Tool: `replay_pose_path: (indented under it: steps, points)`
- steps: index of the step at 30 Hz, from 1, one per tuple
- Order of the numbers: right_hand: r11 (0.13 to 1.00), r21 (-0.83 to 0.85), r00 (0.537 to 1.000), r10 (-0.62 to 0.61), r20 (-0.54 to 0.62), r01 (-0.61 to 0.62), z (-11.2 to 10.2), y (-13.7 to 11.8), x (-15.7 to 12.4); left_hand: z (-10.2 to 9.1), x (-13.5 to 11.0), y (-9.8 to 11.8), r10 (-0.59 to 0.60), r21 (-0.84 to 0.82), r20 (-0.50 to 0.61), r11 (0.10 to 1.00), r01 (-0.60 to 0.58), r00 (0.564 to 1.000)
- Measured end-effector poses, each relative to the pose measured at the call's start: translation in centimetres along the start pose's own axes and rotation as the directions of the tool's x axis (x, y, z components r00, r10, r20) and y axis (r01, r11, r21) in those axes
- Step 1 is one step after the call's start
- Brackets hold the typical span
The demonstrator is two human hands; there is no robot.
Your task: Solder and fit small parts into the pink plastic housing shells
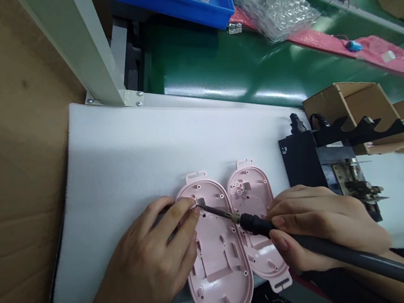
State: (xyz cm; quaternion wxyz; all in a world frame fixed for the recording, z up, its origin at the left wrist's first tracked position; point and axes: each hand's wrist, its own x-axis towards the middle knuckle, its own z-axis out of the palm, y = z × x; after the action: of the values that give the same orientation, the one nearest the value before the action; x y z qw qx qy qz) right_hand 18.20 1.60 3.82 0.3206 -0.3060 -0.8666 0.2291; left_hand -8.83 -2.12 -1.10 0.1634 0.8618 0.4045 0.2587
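Left hand (141, 259) lies over a pink plastic shell (219, 281), an oval housing half with its inner face up, fingers together and pressed on the shell's upper end, pinning it rather than clamping it. Right hand (319, 225) is closed around the black grip of a soldering iron (256, 225), held pencil-fashion, its grey handle running off toward the lower right. The iron's thin tip rests at a small recess near the left fingertips; the exact contact is partly hidden by those fingers. Work in hand appears to be heat applied at this one spot inside the shell. The next move calls for a steady tip and the shell kept from sliding. A second shell (250, 190), much the same in form, lies just beside the first, touching or nearly so, and passes under the iron. Both rest on a white foam pad (149, 148) laid across the table, with brown cardboard (11, 171) to its left. To the right stands a black stand (301, 168) beside a metal fixture (355, 186) and an open cardboard box (352, 107). Beyond the pad runs a green conveyor belt (227, 63), carrying a blue plastic bin (183, 10), bubble wrap (272, 8) and a pink bag (383, 55).
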Motion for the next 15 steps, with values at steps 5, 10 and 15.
replay_pose_path:
  steps: [5,10,15]
  points:
    - [1.000,-0.030,0.999,-0.002,-0.033,0.001,0.2,-0.3,0.2,0.1,0.3,0.1,-0.006,-0.007,0.002,1.000,0.006,1.000]
    - [1.000,0.007,0.999,-0.021,-0.039,0.022,0.2,0.0,0.3,0.0,-0.1,-0.2,-0.012,0.019,0.020,1.000,0.012,1.000]
    - [0.997,-0.075,0.989,-0.003,-0.147,-0.008,1.4,0.3,-0.2,1.2,-1.3,-1.1,0.151,0.000,-0.097,0.988,-0.152,0.984]
